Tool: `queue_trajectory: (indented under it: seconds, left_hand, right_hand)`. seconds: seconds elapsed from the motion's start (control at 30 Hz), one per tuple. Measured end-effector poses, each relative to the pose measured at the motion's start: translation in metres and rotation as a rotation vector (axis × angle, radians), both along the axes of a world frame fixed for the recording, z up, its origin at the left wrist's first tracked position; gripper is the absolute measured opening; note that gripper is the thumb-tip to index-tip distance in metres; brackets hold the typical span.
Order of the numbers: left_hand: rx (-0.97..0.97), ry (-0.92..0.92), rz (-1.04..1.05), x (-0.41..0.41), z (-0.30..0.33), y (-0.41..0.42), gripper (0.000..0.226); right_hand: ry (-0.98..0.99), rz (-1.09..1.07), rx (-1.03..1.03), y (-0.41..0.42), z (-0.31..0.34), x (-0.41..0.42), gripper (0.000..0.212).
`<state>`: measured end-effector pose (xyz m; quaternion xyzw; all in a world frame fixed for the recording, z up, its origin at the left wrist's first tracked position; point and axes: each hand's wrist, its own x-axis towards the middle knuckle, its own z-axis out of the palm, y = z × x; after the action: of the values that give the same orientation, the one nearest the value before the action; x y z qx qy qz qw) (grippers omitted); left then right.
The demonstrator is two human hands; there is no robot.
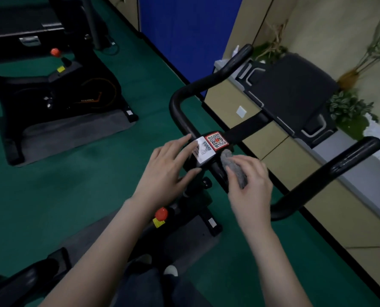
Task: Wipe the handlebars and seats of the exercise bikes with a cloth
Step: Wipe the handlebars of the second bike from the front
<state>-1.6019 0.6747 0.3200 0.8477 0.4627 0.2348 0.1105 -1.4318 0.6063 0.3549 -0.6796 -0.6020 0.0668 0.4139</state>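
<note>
The black handlebar [206, 84] of the exercise bike in front of me loops from upper left round to the lower right. At its centre sit two QR code stickers [211, 145]. My left hand [169, 171] lies with straight fingers on the centre block, touching the white sticker. My right hand [251, 185] grips a grey cloth [232, 166] against the bar just right of the stickers. A black tablet holder [293, 94] stands beyond the bar. The seat of this bike is partly visible at the lower left [25, 282].
A second black exercise bike [58, 94] stands on a grey mat at the left on green floor. A red knob [161, 213] sits on the frame below my hands. A beige ledge with plants [348, 107] runs along the right; a blue panel [184, 29] is behind.
</note>
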Motion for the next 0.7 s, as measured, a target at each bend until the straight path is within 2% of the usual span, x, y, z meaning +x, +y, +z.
queue_trajectory:
  seconds: [0.13,0.3,0.4,0.47,0.6,0.7]
  left_hand:
    - [0.028,-0.018,-0.113,0.018,0.006,0.026,0.054]
    - [0.045,-0.105,-0.255,0.029,0.002,0.043,0.048]
    - [0.036,-0.188,-0.274,0.03,-0.006,0.047,0.045]
    - [0.033,-0.229,-0.287,0.03,-0.009,0.048,0.045]
    - [0.01,-0.285,-0.322,0.03,-0.012,0.05,0.045]
    - [-0.031,-0.352,-0.326,0.03,-0.012,0.052,0.045]
  right_hand:
    - [-0.214,-0.011,-0.123,-0.002,-0.005,-0.009,0.024]
    - [-0.234,-0.213,-0.116,-0.017,-0.006,-0.013,0.027]
    - [-0.215,-0.3,-0.171,-0.001,-0.004,-0.02,0.018]
    - [-0.1,-0.315,-0.312,0.019,0.0,-0.015,0.013]
    - [0.326,-0.339,-0.674,0.055,0.015,0.006,0.015]
    - [0.354,-0.342,-0.685,0.056,0.015,0.005,0.015]
